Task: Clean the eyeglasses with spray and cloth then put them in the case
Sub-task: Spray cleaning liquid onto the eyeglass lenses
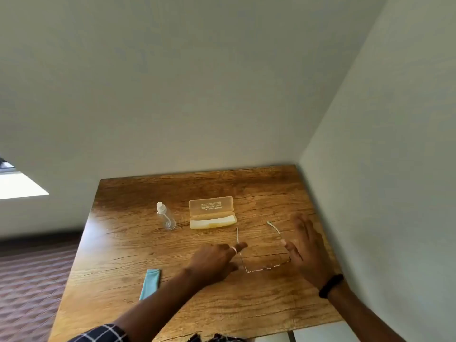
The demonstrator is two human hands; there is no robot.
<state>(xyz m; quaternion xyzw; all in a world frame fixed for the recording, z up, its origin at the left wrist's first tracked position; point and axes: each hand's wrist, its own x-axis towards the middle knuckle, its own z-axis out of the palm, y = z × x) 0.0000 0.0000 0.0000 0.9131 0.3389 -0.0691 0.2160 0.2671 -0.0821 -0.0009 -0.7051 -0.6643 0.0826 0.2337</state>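
Observation:
Thin-framed eyeglasses [265, 264] lie on the wooden table [172, 304] with both temples unfolded and pointing away from me. My left hand [214, 261] rests at the left hinge, index finger touching the left temple. My right hand [308, 248] hovers with spread fingers at the right hinge; whether it touches the frame is unclear. A clear spray bottle [165, 216] with a white cap stands behind to the left. Beside it, the translucent yellow case [211, 213] lies open, lid raised. A folded light-blue cloth [150, 282] lies near the table's left edge.
The table sits in a corner, with a wall close behind it and another along its right side. A patterned carpet [32, 280] lies below the left edge. A black band [330, 285] is on my right wrist.

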